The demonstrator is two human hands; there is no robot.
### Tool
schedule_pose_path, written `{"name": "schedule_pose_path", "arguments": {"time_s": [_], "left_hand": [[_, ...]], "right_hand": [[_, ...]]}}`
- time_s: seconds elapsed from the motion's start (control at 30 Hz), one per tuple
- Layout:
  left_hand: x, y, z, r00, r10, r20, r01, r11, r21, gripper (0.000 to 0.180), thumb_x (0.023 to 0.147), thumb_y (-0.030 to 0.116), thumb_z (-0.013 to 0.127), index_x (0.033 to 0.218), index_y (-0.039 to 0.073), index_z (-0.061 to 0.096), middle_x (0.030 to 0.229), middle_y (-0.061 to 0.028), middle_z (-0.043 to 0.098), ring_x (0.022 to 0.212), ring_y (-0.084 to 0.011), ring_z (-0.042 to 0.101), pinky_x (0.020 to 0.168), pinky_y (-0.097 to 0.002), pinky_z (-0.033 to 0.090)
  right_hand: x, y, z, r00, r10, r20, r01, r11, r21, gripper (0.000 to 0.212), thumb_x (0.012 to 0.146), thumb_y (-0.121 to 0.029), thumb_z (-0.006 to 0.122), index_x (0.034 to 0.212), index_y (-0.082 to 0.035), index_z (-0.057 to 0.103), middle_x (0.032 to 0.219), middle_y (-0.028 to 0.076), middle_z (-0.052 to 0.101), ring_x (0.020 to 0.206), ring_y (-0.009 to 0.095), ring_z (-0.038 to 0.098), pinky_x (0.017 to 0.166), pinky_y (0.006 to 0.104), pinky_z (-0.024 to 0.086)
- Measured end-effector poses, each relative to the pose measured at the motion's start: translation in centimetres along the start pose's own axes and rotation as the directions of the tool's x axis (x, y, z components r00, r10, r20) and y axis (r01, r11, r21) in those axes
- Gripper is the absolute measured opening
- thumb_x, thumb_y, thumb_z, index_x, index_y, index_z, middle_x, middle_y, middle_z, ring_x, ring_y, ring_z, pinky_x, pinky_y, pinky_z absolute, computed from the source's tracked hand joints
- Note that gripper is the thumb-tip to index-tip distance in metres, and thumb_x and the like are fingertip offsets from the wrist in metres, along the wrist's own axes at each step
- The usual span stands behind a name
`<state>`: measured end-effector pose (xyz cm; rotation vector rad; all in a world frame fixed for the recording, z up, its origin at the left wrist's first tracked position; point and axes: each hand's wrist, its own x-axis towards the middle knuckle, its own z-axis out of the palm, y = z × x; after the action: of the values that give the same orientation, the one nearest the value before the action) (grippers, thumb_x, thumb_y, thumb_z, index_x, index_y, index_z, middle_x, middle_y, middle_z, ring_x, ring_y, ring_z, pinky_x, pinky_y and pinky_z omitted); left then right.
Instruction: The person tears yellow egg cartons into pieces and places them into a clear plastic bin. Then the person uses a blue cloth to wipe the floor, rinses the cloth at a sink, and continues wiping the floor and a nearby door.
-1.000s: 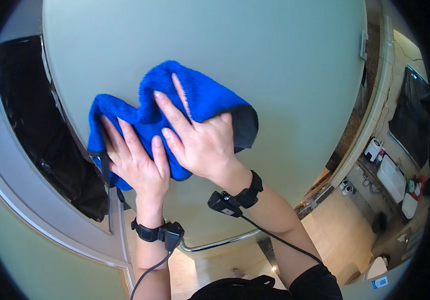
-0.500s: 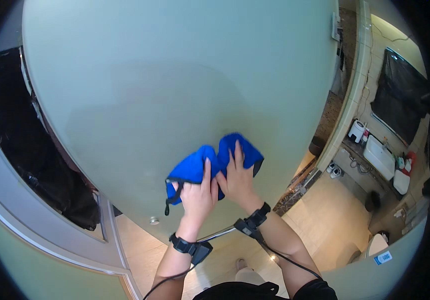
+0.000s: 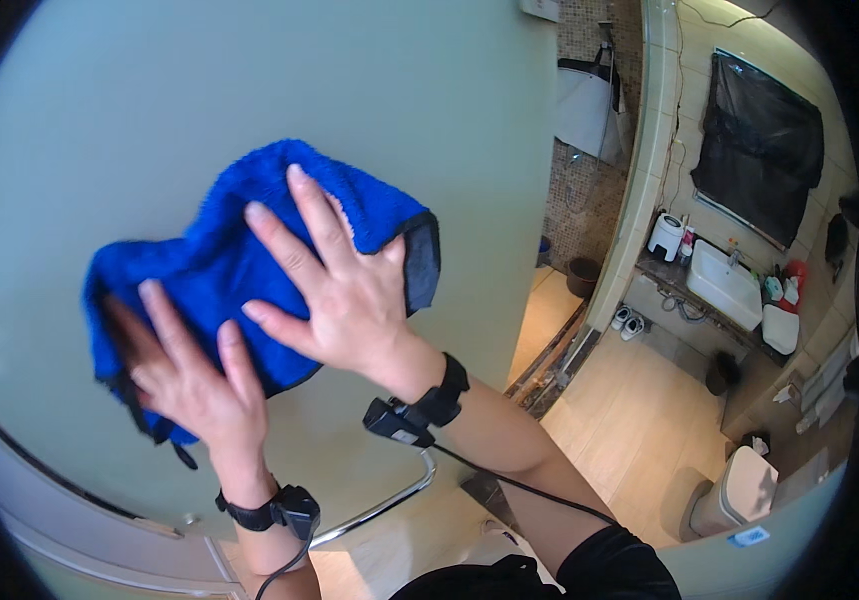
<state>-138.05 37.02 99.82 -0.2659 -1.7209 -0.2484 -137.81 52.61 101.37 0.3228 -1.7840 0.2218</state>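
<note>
Both my hands press a fluffy blue cloth (image 3: 235, 262) with dark edging against a large frosted glass panel (image 3: 430, 110). My left hand (image 3: 200, 390) holds the cloth's lower left part, its outer fingers tucked into a fold while the others stretch across the fabric. Higher up and to the right, my right hand (image 3: 345, 290) keeps the other end. Its thumb and two fingers spread on top, and its outer fingers are partly hidden under a flap with a grey underside. Each wrist carries a black strap with a small cabled device.
A curved metal handle (image 3: 380, 508) is on the panel below my hands. To the right are a white sink (image 3: 725, 285), a toilet (image 3: 740, 490), a mirror-like panel covered in black plastic (image 3: 758, 145), shoes (image 3: 628, 322) and a shower area with a dark bin (image 3: 582, 275).
Both hands have moved up and left across the glass with the cloth, which is spread wider between them. My view has turned, showing more of the bathroom at the right.
</note>
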Motion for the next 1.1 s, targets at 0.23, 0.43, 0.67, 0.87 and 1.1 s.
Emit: {"name": "schedule_pose_path", "arguments": {"time_s": [0.23,0.43,0.67,0.87,1.1], "left_hand": [[-10.9,8.6,4.1,0.942,-0.024,0.335,0.061,0.993,-0.099,0.067,0.091,0.039,0.041,0.141,-0.003,0.027,0.144,-0.0334,0.020,0.133,-0.0499,0.019,0.109,-0.0546,0.010],[-17.6,14.1,5.0,0.636,0.072,0.768,0.209,0.942,-0.261,0.050,0.084,0.032,0.055,0.127,0.008,0.052,0.137,-0.0265,0.036,0.127,-0.0430,0.032,0.106,-0.0573,0.014],[0.8,19.9,6.5,0.981,0.103,0.165,-0.070,0.979,-0.191,0.050,0.085,0.030,0.054,0.131,0.010,0.051,0.142,-0.0202,0.036,0.124,-0.0374,0.042,0.106,-0.0488,0.017],[-1.6,19.8,5.8,0.932,0.205,0.298,-0.110,0.946,-0.306,0.049,0.083,0.024,0.055,0.128,0.004,0.052,0.135,-0.0209,0.044,0.121,-0.0374,0.046,0.105,-0.0520,0.019],[-15.3,15.4,5.8,0.664,0.408,0.626,-0.151,0.894,-0.422,0.047,0.083,0.028,0.056,0.127,0.014,0.054,0.132,-0.0162,0.048,0.123,-0.0338,0.043,0.102,-0.0562,0.015]], "right_hand": [[-10.5,7.9,-1.3,1.000,0.012,0.027,-0.015,0.992,0.126,0.042,0.075,-0.043,0.065,0.108,-0.017,0.066,0.133,0.014,0.047,0.106,0.035,0.055,0.092,0.0498,0.041],[-21.4,14.0,-2.1,0.981,0.004,0.193,-0.044,0.979,0.201,0.033,0.077,-0.031,0.065,0.107,-0.019,0.067,0.132,0.011,0.048,0.108,0.036,0.056,0.090,0.0524,0.045],[-4.0,18.2,-5.7,0.998,0.050,0.029,-0.052,0.998,0.043,0.053,0.084,-0.040,0.050,0.127,-0.008,0.052,0.143,0.021,0.033,0.120,0.038,0.044,0.094,0.0504,0.033],[-8.2,17.9,-5.0,0.996,0.088,0.026,-0.088,0.996,0.033,0.059,0.088,-0.043,0.043,0.128,0.000,0.049,0.141,0.030,0.031,0.123,0.047,0.036,0.101,0.0524,0.029],[-28.8,13.9,0.9,0.941,0.241,0.240,-0.290,0.936,0.199,0.059,0.085,-0.036,0.050,0.130,0.002,0.045,0.137,0.022,0.040,0.123,0.054,0.028,0.106,0.0579,0.020]]}}
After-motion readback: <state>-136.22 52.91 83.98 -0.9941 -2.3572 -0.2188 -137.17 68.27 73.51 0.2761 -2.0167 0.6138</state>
